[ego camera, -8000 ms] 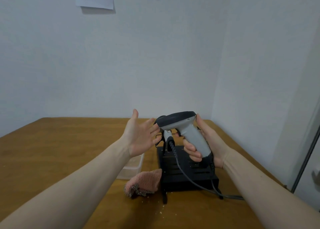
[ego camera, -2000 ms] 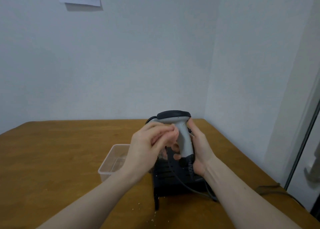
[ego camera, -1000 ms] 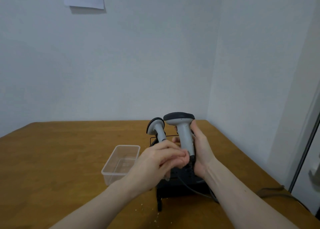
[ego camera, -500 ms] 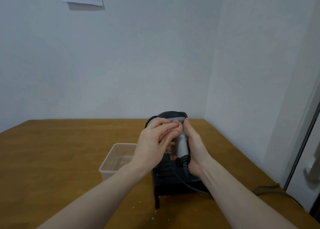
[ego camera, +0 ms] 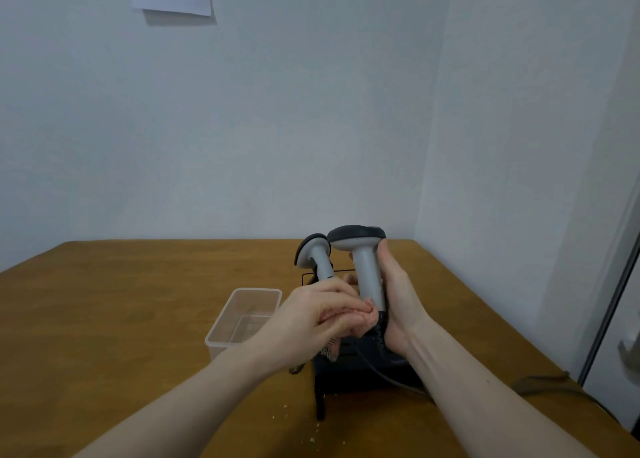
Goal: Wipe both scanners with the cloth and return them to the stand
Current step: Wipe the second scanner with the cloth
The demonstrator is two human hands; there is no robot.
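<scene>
right hand [ego camera: 398, 305] wraps the grey handle of the near scanner [ego camera: 367, 267], holding it upright over the black stand [ego camera: 349, 374], dark head on top. left hand [ego camera: 318, 319] has fingers curled, pinching the pink cloth [ego camera: 367, 319] against the bottom of that handle; only a bit of cloth shows past the fingers, with a patterned corner hanging below the palm. second scanner [ego camera: 317, 260] sits in the stand just behind, tilted left. stand is toward the table's [ego camera: 121, 312] far right corner; black cable [ego camera: 388, 376] runs off it to the right edge. clear plastic tub [ego camera: 242, 319] just left of the stand. crumbs on the table in front.
</scene>
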